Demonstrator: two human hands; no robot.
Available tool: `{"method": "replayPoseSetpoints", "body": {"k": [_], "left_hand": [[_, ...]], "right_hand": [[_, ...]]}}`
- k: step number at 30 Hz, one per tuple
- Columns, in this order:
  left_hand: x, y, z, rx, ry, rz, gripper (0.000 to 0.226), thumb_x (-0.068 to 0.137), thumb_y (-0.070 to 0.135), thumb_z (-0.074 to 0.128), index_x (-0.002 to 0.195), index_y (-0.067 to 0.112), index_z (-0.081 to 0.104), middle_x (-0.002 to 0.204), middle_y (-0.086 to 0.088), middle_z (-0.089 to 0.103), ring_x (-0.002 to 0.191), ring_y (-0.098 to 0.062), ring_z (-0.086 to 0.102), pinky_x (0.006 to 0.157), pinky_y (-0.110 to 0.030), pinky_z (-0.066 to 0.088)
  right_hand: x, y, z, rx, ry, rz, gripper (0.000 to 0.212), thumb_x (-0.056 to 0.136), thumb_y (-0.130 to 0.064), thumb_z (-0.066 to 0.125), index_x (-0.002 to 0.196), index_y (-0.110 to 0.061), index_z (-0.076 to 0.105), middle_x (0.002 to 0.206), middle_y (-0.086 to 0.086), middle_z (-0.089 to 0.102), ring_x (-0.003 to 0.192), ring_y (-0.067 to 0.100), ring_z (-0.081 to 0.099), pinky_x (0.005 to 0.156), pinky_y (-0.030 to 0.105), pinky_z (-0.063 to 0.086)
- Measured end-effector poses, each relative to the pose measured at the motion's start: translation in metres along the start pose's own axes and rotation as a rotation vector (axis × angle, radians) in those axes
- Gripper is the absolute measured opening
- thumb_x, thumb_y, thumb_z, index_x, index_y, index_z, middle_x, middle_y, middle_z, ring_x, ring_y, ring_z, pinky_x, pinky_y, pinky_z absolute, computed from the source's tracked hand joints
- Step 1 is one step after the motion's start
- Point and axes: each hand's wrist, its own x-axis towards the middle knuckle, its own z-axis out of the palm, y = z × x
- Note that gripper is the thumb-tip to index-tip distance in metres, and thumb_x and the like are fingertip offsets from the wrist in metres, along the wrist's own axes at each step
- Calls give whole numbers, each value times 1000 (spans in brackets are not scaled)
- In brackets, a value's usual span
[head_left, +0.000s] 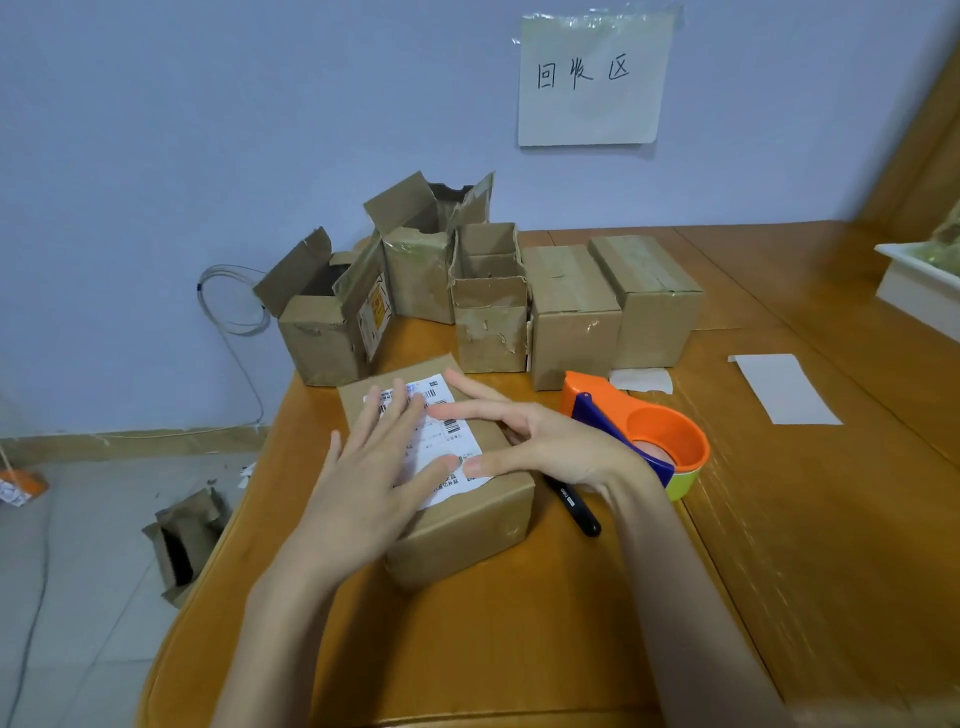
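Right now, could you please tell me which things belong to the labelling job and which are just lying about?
In the job: left hand and right hand, pressing flat; the shipping label under them; the cardboard box it sits on.
Lying about: tape dispenser, black marker, row of boxes at the back, white paper strip, torn box on the floor.

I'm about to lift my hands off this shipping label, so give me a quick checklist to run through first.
1. Label on the cardboard box: ok, it lies on the top face.
2. Left hand and right hand pressing it: ok, straight fingers rest flat on it.
3. Label edges stuck down: cannot tell, the hands cover much of it.
4. Box seated on the table: ok.
5. Tape dispenser close by: ok, it lies right of the box, behind the right wrist.
6. Marker clear of the box: ok, it lies beside it on the table.
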Motion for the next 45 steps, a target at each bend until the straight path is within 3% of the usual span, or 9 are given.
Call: {"method": "replayPoseSetpoints", "body": {"k": [9, 13, 16, 20, 25, 33, 37, 40, 45], "left_hand": [[-3, -10, -15, -173, -128, 34, 122, 49, 91, 49, 152, 39, 7, 157, 26, -7, 144, 6, -14, 121, -42, -6], [1, 12, -14, -389, 179, -51, 69, 84, 46, 58, 147, 31, 34, 152, 10, 36, 143, -11, 29, 122, -47, 7], [9, 25, 3, 84, 323, -106, 57, 104, 38, 28, 155, 18, 12, 163, -1, 4, 150, -14, -1, 118, -39, -7], [12, 20, 17, 338, 142, -196, 64, 97, 44, -4, 151, 14, -18, 158, -4, -26, 145, -17, -25, 118, -40, -10], [10, 22, 15, 454, 97, -197, 64, 103, 41, 11, 150, 12, -22, 156, -8, -31, 143, -20, -29, 118, -41, -11], [13, 13, 12, 134, 184, -131, 63, 103, 42, 17, 154, 17, -10, 159, -2, -22, 144, -11, -24, 117, -33, -11], [5, 13, 14, -29, 414, -165, 59, 103, 34, 33, 155, 15, 11, 163, 0, -6, 148, -14, -12, 120, -35, -1], [4, 7, 21, 38, 294, -180, 61, 103, 43, 21, 155, 21, -2, 161, 2, -15, 146, -14, -19, 120, -36, -2], [3, -2, 16, 31, 173, -170, 66, 98, 51, 17, 153, 29, -12, 156, 8, -29, 143, -16, -24, 119, -37, -3]], "right_hand": [[-5, -10, -6, 60, 36, 43, 73, 79, -20, 77, 141, -41, 45, 157, -22, 20, 146, -1, 11, 120, 37, 15], [10, -37, 19, -134, 464, 11, 41, 96, -22, 56, 136, -33, 54, 157, -1, 28, 146, 4, 15, 116, 30, 11], [27, -43, 37, -461, 407, -37, 41, 103, -17, 38, 141, -29, 47, 153, -9, 36, 146, 4, 15, 121, 46, 0], [35, -31, 44, -745, 334, 125, 47, 106, -33, 16, 153, -31, 17, 161, -14, 7, 148, 9, -9, 117, 51, -13], [42, -29, 48, -847, 350, 272, 54, 104, -41, 7, 154, -28, -5, 160, -11, -16, 145, 19, -24, 114, 51, -20], [56, -26, 39, -718, 494, 356, 62, 102, -49, 11, 155, -18, -4, 163, -1, -7, 147, 27, -19, 116, 53, -14], [44, -31, 47, -726, 585, 99, 54, 105, -35, 23, 155, -21, 7, 162, -5, 6, 149, 17, -7, 121, 47, -3], [38, -35, 57, -742, 437, 50, 49, 105, -38, 22, 153, -27, 22, 161, -10, 16, 149, 9, 0, 117, 47, -7], [44, -32, 59, -855, 371, 192, 59, 101, -52, 6, 155, -27, 4, 162, -9, -6, 147, 13, -19, 110, 52, -23]]}}
